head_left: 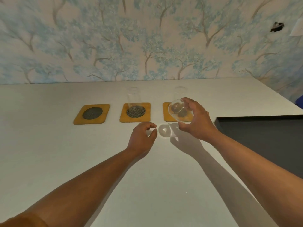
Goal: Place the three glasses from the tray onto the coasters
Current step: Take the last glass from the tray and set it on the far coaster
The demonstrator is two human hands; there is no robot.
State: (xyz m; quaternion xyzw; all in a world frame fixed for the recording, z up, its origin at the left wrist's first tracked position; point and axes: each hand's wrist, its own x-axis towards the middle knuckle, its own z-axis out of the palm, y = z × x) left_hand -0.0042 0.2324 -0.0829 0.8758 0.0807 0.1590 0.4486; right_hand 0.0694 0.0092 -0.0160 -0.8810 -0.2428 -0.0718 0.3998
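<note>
Three wooden coasters with dark mesh centres lie in a row on the white table. The left coaster (91,113) is bare. A clear glass (134,99) stands upright on the middle coaster (135,112). Another clear glass (180,92) stands on the right coaster (167,114), partly hidden. My right hand (195,119) holds a third clear glass (175,108) tilted on its side in the air, in front of the right coaster. My left hand (142,136) hovers over the table in front of the middle coaster, fingers curled and apart, holding nothing.
A dark tray (262,136) lies on the table at the right, and what shows of it holds no glasses. A wall with tree-patterned wallpaper (147,38) rises behind the table's far edge. A blue object (300,100) shows at the far right edge.
</note>
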